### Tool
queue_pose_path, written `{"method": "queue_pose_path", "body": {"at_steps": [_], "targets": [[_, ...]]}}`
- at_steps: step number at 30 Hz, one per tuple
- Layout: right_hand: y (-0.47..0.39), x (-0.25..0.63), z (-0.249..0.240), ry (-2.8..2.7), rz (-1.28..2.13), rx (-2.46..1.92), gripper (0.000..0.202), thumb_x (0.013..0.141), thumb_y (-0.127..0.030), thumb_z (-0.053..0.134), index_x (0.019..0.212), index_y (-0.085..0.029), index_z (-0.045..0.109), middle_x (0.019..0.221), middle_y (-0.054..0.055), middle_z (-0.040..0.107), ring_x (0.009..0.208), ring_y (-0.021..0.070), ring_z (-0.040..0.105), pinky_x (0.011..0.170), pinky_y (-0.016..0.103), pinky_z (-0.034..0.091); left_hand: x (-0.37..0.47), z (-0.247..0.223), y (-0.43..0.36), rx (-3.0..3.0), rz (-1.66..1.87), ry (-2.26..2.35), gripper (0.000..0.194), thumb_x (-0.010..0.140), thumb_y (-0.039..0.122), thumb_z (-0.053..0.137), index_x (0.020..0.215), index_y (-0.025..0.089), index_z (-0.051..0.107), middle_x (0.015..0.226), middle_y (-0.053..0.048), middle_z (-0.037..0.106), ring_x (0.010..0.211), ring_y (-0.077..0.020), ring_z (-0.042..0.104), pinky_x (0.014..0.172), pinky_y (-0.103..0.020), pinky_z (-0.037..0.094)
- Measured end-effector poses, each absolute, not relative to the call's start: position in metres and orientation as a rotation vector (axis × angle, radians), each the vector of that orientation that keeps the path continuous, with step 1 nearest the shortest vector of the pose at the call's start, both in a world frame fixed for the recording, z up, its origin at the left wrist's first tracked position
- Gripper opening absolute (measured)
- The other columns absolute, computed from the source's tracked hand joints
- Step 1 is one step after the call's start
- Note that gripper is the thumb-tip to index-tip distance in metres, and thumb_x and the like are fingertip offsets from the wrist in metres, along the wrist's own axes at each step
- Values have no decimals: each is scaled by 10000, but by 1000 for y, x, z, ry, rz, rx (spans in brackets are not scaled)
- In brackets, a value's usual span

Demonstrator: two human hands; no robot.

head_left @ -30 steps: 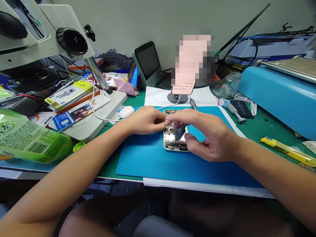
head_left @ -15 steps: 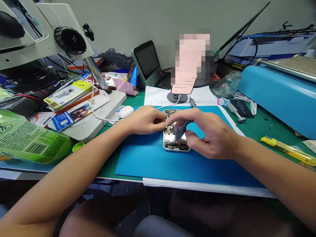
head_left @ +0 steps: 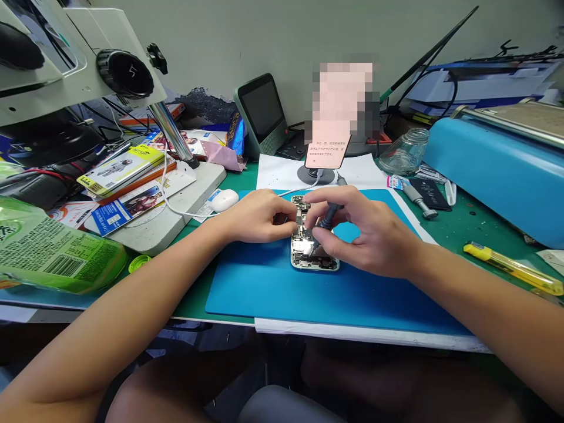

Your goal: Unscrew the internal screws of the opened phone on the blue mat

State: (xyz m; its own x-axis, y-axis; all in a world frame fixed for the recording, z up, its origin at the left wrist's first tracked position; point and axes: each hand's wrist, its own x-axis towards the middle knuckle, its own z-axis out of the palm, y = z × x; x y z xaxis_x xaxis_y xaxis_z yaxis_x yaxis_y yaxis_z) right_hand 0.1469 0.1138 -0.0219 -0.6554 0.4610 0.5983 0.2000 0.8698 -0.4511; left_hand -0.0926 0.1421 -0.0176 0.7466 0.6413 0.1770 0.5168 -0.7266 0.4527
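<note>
An opened phone [head_left: 302, 247] lies on a blue mat [head_left: 264, 294], its inner boards and parts exposed. At its left edge my left hand [head_left: 261, 216] rests with curled fingers, the thumb and fingertips gripping the side. My right hand [head_left: 376, 235] pinches a dark grey screwdriver [head_left: 326, 220] between thumb and fingers. The screwdriver leans, its tip down in the lower part of the phone. My right fingers cover part of the phone's right side.
A phone on a round stand [head_left: 326, 154] faces me at the back. On the left are a microscope [head_left: 79, 70], its white base and a green pouch [head_left: 57, 252]. To the right lie a yellow cutter [head_left: 511, 267], a glass jar [head_left: 405, 151] and a blue machine [head_left: 493, 164].
My right thumb and fingers have closed in around the screwdriver handle, where the thumb was held apart before. The phone and my left hand stay nearly where they were.
</note>
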Motion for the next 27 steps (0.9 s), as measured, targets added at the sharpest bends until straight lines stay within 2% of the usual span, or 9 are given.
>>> {"method": "queue_pose_path", "body": {"at_steps": [7,22,27], "targets": [[115,147,-22,-2235,471,-446,450,955,-71,629,1356,-249,529,953,-18,675,807,126,724,736,218,616,-94,-16,141,2551,453,862,226,873,333,593,742,183,701,597,37,611,544,-112,490,570,-274,305],[116,147,-24,-2302,404,-435,404,979,-104,621,1357,-218,533,966,2,695,788,131,748,688,217,624,-95,-18,141,2584,490,838,227,877,314,596,724,180,698,570,53,580,508,-94,445,555,-277,292],[116,150,-22,-2351,390,-386,439,966,-99,620,1381,-207,530,1017,29,733,820,150,759,700,242,629,-94,-19,142,2593,500,850,201,854,312,599,762,183,723,568,48,589,519,-108,474,560,-277,305]]}}
